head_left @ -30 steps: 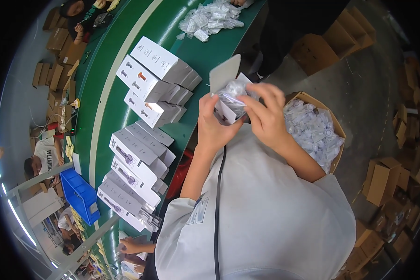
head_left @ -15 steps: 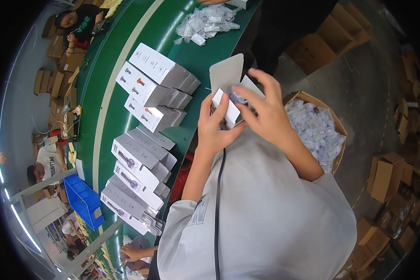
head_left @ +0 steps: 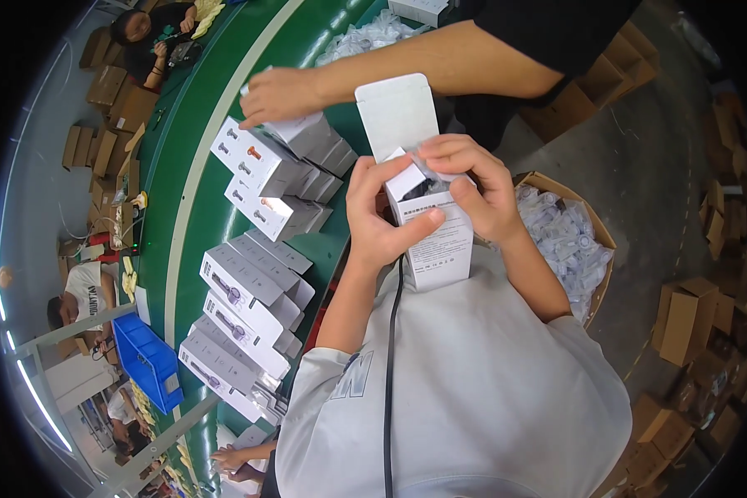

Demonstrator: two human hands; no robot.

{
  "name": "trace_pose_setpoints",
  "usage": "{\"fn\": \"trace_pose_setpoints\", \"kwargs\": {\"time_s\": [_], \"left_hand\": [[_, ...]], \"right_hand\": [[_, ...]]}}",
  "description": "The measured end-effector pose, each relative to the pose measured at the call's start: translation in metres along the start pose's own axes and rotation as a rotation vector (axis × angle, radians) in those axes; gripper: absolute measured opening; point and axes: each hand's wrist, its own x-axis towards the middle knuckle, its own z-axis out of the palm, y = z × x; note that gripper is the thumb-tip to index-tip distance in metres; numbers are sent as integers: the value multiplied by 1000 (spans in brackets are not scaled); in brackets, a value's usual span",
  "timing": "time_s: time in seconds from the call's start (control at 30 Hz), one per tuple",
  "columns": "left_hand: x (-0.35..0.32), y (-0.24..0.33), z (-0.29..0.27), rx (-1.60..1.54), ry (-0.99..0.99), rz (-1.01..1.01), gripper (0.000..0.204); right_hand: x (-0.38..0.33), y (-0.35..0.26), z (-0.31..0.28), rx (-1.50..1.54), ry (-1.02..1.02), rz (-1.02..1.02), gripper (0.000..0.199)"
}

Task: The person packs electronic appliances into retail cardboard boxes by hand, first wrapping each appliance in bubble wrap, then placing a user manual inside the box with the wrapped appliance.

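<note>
A small white carton point(head_left: 432, 241) stands upright in front of the person's chest, above the light grey shirt point(head_left: 473, 390), with its top lid flap point(head_left: 397, 112) raised straight up and its inner flaps partly folded over a dark item wrapped in clear plastic point(head_left: 427, 184) that shows in the open mouth. The left hand point(head_left: 382, 220) is clamped on the carton's left side, its thumb pressed across the printed front face and its fingers curled over a side flap at the top. The right hand point(head_left: 473, 187) is closed on the upper right corner, fingertips bent down onto the plastic-wrapped item at the opening. A black cord point(head_left: 388, 373) hangs down the shirt from just under the carton. Just to the right of the person sits a brown cardboard box point(head_left: 602, 241) filled with small clear plastic packets point(head_left: 560, 241). To the left runs a green worktop point(head_left: 183, 199) carrying rows of closed white cartons point(head_left: 249, 286), some stacked in a nearer group and others in a further group. Another person's hand point(head_left: 278, 95) reaches in from the upper right and rests on the further group of cartons point(head_left: 295, 158). Beyond it a loose heap of plastic packets point(head_left: 365, 37) lies on the worktop. A blue bin point(head_left: 149, 361) stands lower left, and more brown cardboard boxes point(head_left: 689, 315) lie about the floor at right.
</note>
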Motion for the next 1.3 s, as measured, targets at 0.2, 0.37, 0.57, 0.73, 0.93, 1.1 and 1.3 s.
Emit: {"fn": "trace_pose_setpoints", "kwargs": {"time_s": [0.2,0.37,0.57,0.73,0.93,1.1,1.3], "left_hand": [[-2,-26,5,23,21,-18,45],[1,-34,16,-119,52,93,42],[5,-38,23,-376,224,83,45],[3,-39,11,-339,86,6,41],[8,-39,8,-150,-55,143,31],[19,-25,-4,-73,-247,109,23],[29,-9,6,-45,-167,-46,19]], "right_hand": [[-16,20,2,78,47,55,9],[-23,28,-3,146,41,172,9],[-25,19,5,-527,243,89,8],[-9,2,25,239,598,260,12],[-30,18,-17,-49,-89,247,18],[-29,3,-16,-37,-71,235,20],[-19,-5,-11,54,8,335,17]]}}
